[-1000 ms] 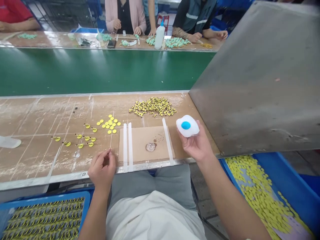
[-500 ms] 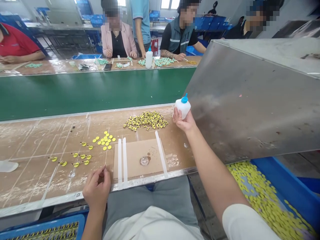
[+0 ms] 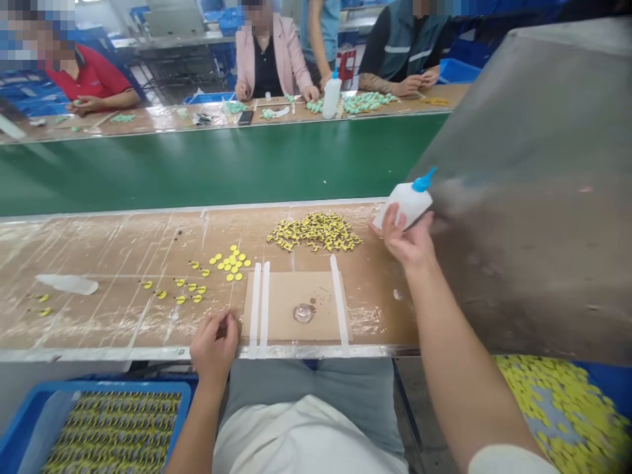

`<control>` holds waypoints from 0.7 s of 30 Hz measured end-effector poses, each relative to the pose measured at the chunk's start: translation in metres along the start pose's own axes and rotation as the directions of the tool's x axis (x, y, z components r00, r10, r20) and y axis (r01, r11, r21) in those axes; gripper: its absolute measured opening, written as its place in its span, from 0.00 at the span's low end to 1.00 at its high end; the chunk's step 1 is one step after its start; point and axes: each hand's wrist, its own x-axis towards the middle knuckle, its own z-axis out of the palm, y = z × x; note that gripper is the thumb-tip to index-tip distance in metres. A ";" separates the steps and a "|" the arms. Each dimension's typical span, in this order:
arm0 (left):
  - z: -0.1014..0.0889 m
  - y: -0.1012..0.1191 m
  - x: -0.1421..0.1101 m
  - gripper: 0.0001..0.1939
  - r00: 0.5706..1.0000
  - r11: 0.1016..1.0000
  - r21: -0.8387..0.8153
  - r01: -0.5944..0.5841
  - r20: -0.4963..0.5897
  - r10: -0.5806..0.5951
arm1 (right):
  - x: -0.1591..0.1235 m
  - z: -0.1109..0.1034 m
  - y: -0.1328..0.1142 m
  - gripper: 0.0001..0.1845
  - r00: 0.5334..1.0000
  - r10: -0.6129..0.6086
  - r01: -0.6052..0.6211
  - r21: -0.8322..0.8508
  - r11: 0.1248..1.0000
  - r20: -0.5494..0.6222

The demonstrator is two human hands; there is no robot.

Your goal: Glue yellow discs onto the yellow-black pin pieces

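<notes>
My right hand (image 3: 409,240) is wrapped round a white squeeze bottle (image 3: 403,204) with a blue nozzle, tilted with its tip up and to the right beside the metal panel. My left hand (image 3: 215,345) rests at the table's front edge, its fingers curled together; whatever they hold, if anything, is hidden. Just right of it lies a cardboard sheet (image 3: 281,296) with white tape strips and a clear, glossy blob (image 3: 303,313). Yellow discs (image 3: 232,261) lie loose behind the left hand. Several yellow discs with dark parts attached (image 3: 180,283) lie further left.
A pile of small yellow-and-black pieces (image 3: 316,232) lies behind the cardboard. The large metal panel (image 3: 533,197) blocks the right side. A blue crate (image 3: 185,401) stands low left, and yellow pieces (image 3: 567,408) fill a bin low right. People sit beyond the green belt (image 3: 222,168).
The bottle has tipped further to the right in my right hand. My left hand keeps its curled pose by the table edge. The camera view has shifted left and downward.
</notes>
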 end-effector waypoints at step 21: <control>0.033 -0.005 0.075 0.14 0.920 0.963 0.254 -0.088 0.391 -0.019 | 0.017 -0.099 0.091 0.21 0.648 -0.201 0.136 -0.372 -0.918 0.734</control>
